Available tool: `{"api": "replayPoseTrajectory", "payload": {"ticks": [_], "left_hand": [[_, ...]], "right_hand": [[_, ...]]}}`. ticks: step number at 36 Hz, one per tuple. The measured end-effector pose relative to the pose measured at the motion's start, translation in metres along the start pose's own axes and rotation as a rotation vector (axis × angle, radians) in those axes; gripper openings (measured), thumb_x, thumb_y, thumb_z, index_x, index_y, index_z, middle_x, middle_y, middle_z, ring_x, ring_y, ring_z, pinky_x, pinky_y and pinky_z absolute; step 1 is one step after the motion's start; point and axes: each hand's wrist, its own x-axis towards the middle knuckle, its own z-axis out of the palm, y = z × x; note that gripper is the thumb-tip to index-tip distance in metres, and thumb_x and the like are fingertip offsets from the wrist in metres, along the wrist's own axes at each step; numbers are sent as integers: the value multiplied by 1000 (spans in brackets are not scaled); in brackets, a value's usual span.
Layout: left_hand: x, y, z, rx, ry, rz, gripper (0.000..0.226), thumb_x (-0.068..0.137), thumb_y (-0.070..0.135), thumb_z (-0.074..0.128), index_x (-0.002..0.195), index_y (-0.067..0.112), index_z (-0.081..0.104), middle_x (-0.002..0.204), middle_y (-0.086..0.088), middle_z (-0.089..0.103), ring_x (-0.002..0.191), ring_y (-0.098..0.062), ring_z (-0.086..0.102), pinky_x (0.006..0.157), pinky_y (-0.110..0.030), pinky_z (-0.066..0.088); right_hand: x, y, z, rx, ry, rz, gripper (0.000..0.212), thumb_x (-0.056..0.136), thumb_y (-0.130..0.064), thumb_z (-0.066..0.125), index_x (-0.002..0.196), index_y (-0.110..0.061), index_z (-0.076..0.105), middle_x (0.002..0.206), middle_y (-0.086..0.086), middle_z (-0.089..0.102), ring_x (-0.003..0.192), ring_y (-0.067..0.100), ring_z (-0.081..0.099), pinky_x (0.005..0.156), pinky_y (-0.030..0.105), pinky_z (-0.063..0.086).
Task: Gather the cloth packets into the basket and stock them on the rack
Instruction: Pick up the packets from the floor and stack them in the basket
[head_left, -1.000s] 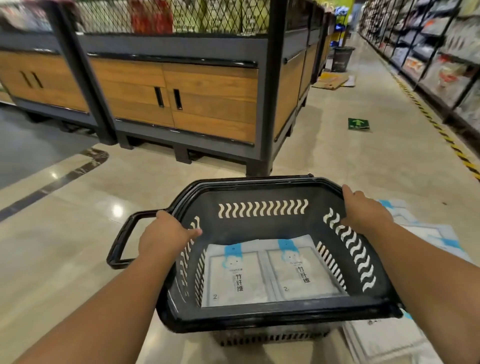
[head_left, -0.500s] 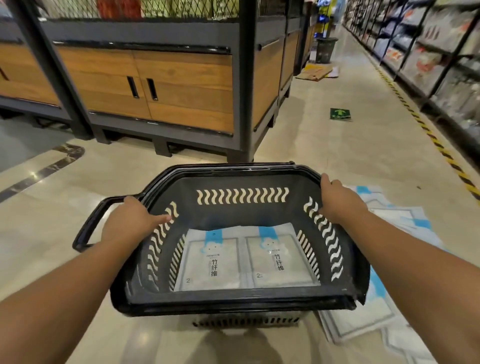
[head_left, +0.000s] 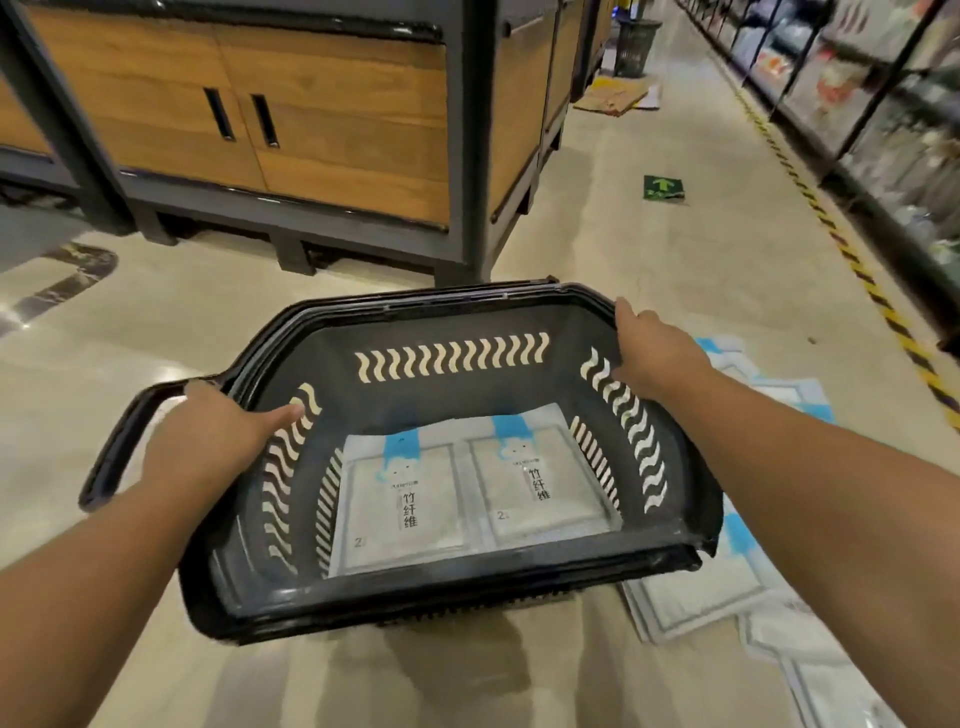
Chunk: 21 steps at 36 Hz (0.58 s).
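Your left hand (head_left: 208, 436) and right hand (head_left: 655, 353) clasp side rims of the basket (head_left: 452, 590), frame centre; two cloth packets (head_left: 410, 512) lie flat inside.

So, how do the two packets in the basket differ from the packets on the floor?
Inside the basket, the two packets lie neatly side by side, print up. The floor packets lie outside, right of it, scattered and overlapping. Both kinds are white with blue marks.

Black slotted basket (head_left: 452, 395) holds two white packets (head_left: 405, 509) side by side (blue-tabbed); loose packets (head_left: 691, 597) lie on the floor (head_left: 623, 260) beside it.
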Motion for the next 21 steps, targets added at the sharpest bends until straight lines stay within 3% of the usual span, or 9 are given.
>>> {"api": "replayPoseTrajectory", "payload": {"ticks": [5, 8, 12, 17, 21], "left_hand": [[6, -4, -2, -122, -77, -49, 114, 63, 78, 73, 134, -1, 32, 94, -17, 60, 82, -37, 61, 69, -46, 53], [0, 3, 2, -140, -79, -45, 117, 62, 82, 70, 136, 0, 29, 98, -18, 63, 86, -39, 63, 68, -46, 53], [-2, 25, 4, -156, -83, -47, 113, 66, 79, 69, 132, -5, 31, 81, -14, 60, 71, -33, 58, 54, -38, 42], [-11, 59, 19, -142, -93, -32, 102, 69, 76, 69, 123, -3, 34, 74, -15, 57, 66, -31, 54, 55, -39, 42], [-18, 75, 37, -86, -82, -15, 115, 63, 87, 63, 127, -4, 32, 76, -17, 60, 68, -34, 59, 56, -40, 47]], "right_hand": [[18, -1, 0, -7, -68, 18, 90, 89, -27, 69, 155, -20, 8, 126, 19, 49, 96, 40, 61, 71, 41, 49], [27, 8, 7, -11, -85, 31, 95, 90, -28, 69, 157, -22, 3, 133, 19, 47, 103, 40, 60, 75, 43, 52], [38, 20, 10, -4, -92, 36, 96, 90, -29, 69, 158, -23, 1, 134, 17, 47, 102, 39, 61, 74, 44, 53], [49, 50, 8, -4, -81, 53, 94, 90, -28, 70, 157, -25, 4, 130, 16, 47, 97, 39, 61, 73, 46, 54], [53, 78, 7, -9, -87, 55, 94, 91, -28, 69, 158, -22, 3, 136, 16, 44, 104, 40, 60, 71, 42, 47]]}}
